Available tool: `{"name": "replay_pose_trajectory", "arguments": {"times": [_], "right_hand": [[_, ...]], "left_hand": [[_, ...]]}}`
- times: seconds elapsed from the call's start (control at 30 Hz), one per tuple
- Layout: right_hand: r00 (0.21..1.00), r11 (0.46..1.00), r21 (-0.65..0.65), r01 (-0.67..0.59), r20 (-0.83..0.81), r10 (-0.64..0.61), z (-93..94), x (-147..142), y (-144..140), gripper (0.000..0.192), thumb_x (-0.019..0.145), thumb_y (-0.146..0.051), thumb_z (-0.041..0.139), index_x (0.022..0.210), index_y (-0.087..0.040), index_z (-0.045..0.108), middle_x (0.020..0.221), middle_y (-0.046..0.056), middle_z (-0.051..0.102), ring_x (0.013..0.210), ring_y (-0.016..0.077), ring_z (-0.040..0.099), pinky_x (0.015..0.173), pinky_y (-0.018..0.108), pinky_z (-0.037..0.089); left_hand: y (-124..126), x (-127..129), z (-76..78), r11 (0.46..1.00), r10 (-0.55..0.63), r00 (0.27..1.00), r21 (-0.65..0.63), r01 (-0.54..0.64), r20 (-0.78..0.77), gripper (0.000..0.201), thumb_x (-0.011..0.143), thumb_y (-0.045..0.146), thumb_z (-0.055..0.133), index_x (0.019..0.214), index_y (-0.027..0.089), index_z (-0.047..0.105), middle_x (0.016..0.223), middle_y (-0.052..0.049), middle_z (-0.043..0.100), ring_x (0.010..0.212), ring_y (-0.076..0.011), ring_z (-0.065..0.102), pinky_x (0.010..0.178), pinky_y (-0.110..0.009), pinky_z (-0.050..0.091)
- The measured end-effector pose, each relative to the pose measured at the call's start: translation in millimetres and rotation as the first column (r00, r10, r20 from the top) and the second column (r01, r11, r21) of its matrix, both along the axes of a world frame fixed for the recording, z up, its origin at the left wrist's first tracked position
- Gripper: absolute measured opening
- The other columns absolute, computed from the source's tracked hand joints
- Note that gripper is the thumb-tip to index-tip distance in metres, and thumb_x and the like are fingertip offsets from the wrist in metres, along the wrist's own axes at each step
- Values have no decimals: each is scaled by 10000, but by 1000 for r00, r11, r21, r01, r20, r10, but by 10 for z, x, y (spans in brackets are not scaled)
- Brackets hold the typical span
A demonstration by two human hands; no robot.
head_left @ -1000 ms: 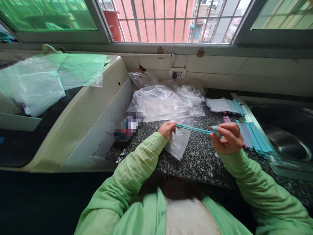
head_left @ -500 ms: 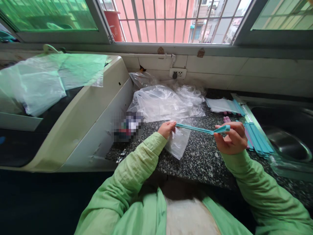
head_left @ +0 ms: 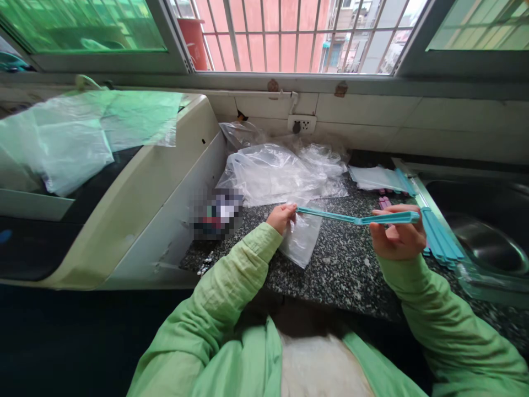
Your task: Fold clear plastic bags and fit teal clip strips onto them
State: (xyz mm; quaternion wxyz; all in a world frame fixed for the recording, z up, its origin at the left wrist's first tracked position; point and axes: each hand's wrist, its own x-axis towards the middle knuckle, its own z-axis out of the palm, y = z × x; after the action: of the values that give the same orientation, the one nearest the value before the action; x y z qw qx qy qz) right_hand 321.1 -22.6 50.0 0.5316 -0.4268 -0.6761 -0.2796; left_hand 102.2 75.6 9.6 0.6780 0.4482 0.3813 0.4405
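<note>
A long teal plastic bag clip (head_left: 330, 215), hinged near its middle, stretches between my hands above the counter. My left hand (head_left: 281, 217) pinches its left end; a small clear plastic bag (head_left: 302, 242) appears just below these fingers, and whether they grip it too I cannot tell. With bent fingers my right hand (head_left: 399, 234) holds the clip's right arm, which angles slightly upward from the hinge. Several similar teal clips (head_left: 441, 237) lie in a bundle just right of that hand, with pink clips (head_left: 384, 203) partly hidden behind it.
Crumpled clear plastic bags (head_left: 276, 171) pile up at the wall on the speckled counter (head_left: 339, 275). Flat bags with teal clips (head_left: 378, 179) lie at the back right, beside a metal sink (head_left: 483, 242). A large beige machine (head_left: 152, 209) stands at left.
My right hand has shifted a little to the right along the clip. The clip's right arm now shows longer and swings out more to the right. My left hand is nearly still.
</note>
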Motion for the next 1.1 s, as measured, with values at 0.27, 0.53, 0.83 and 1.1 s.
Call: {"name": "replay_pose_trajectory", "arguments": {"times": [0.27,0.53,0.83,1.1], "right_hand": [[1000,999,45,13,-19,-12,56,-18,5,143,733,-316,570,814,-204,606,748,34,566,648,159,531,579,328,455],[999,999,50,2,-47,0,52,0,23,169,747,-357,554,807,-205,597,728,42,571,640,171,533,558,339,444],[992,997,20,70,-103,-68,45,-2,4,214,759,-410,523,785,-212,599,732,49,580,635,184,551,559,356,455],[984,996,88,-28,-174,43,53,-17,41,162,768,-344,560,804,-195,614,719,56,605,682,186,577,575,333,454]], "left_hand": [[8,-21,27,999,31,998,-42,-33,-53,333,700,316,606,433,130,536,374,29,415,386,-51,309,447,-224,224],[-18,-14,111,995,81,997,-65,-81,-1,327,682,284,627,419,134,504,378,38,406,401,-51,328,470,-216,264],[-23,-13,130,989,104,994,-108,-100,27,305,683,259,615,427,128,515,379,34,409,400,-51,328,464,-212,256],[-20,-30,144,987,117,992,-120,-110,53,283,665,263,624,439,122,528,377,39,404,391,-42,317,445,-203,238]]}}
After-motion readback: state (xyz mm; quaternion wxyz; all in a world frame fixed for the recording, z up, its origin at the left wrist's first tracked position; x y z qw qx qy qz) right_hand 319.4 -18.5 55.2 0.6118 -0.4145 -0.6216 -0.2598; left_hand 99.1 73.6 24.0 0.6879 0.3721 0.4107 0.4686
